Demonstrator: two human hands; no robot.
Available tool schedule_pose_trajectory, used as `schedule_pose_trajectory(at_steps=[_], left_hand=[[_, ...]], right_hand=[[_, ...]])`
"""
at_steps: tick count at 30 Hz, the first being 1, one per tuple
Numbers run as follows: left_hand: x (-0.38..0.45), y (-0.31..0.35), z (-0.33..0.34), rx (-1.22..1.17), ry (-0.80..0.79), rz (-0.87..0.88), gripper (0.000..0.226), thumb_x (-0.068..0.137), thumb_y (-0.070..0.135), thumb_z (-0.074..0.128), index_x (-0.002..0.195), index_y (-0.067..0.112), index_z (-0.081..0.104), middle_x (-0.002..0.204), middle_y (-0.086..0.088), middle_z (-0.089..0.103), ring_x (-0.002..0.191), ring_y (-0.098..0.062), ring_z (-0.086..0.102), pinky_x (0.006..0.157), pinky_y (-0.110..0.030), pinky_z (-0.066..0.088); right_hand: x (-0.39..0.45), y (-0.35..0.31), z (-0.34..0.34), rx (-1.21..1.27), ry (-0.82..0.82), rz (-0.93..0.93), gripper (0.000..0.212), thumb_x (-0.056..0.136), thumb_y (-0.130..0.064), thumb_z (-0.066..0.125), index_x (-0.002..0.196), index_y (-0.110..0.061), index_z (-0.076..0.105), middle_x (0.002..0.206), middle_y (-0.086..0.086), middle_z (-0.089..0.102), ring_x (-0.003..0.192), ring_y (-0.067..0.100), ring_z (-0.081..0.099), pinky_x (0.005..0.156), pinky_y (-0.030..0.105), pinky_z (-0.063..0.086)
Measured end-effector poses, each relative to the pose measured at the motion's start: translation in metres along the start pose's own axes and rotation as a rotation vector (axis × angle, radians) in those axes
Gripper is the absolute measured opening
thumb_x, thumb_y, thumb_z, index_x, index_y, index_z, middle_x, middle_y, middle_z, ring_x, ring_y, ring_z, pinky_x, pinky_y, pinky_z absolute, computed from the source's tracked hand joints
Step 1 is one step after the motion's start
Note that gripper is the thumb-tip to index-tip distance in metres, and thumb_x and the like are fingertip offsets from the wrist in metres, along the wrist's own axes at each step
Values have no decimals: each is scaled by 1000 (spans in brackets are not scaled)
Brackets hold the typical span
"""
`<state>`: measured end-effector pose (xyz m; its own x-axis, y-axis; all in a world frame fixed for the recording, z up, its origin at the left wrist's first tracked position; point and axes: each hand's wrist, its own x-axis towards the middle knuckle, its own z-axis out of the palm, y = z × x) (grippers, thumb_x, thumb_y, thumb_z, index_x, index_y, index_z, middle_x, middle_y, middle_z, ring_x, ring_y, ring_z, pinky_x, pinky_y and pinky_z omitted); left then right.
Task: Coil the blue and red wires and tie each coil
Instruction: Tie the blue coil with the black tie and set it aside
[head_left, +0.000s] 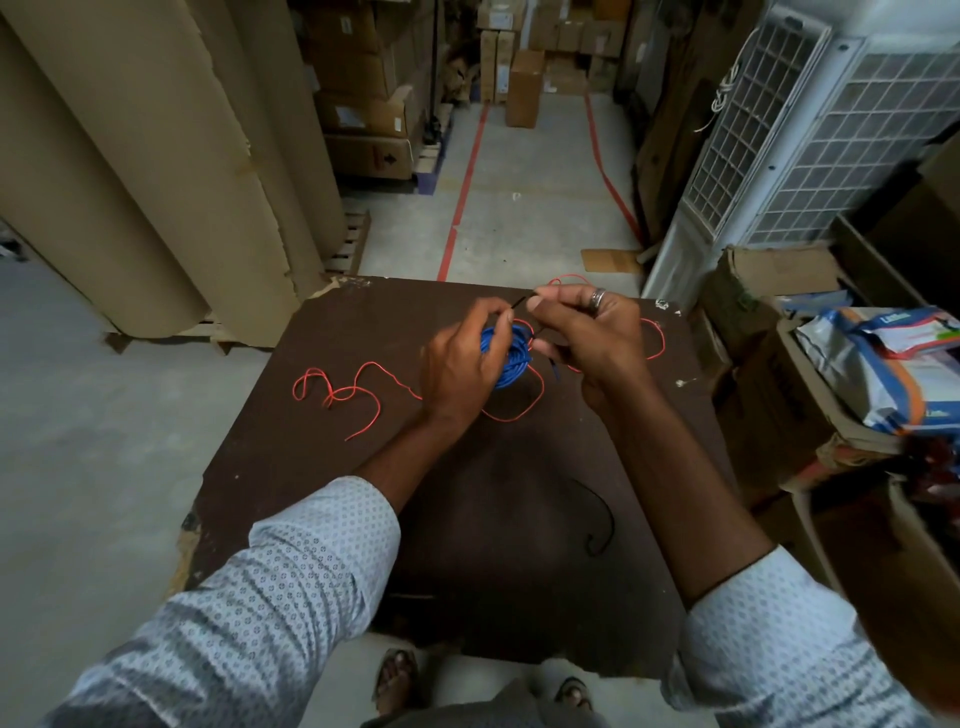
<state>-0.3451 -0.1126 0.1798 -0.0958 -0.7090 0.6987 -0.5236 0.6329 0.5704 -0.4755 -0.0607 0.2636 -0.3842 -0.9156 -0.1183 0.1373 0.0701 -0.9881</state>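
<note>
A blue wire coil (511, 358) is held just above the dark brown table (322, 493), gripped by my left hand (460, 366). A thin black tie (521, 302) runs from the coil up between both hands, and my right hand (589, 335) pinches its upper end with thumb and forefinger. The red wire (358, 387) lies loose and uncoiled on the table, looping from the left under my hands to the right behind my right hand.
A second black tie (602, 512) lies curled on the table nearer to me. Open cardboard boxes with packets (878, 364) stand at the right, tall cardboard rolls (156, 171) at the left. Concrete floor with red lines lies beyond the table.
</note>
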Motion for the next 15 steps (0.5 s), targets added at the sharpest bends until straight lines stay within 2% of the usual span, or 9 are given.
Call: schedule_pose_trajectory(at_steps=[6,11,15], left_hand=[[1,0,-1,39,8,12,17,100,35,53,102,21,62,82,-2,72,70,-24,69,60,-44,54],[1,-1,-2,63,-2,14,22,100,37,51,100,19,63,82,-2,72,71,-25,69,58,-44,53],[2,0,-2,64,-1,26,20,100,35,52,99,18,63,80,-1,72,69,-24,69,56,-43,53]], right_hand=[[-1,1,5,24,22,0,25,88,-4,72,109,8,68,83,15,63,67,18,56,46,16,46],[1,2,8,10,33,1,23,88,-4,72,108,7,69,74,8,65,60,13,55,44,16,44],[3,2,8,-13,38,12,22,87,-5,73,107,4,71,76,5,67,61,9,59,46,17,45]])
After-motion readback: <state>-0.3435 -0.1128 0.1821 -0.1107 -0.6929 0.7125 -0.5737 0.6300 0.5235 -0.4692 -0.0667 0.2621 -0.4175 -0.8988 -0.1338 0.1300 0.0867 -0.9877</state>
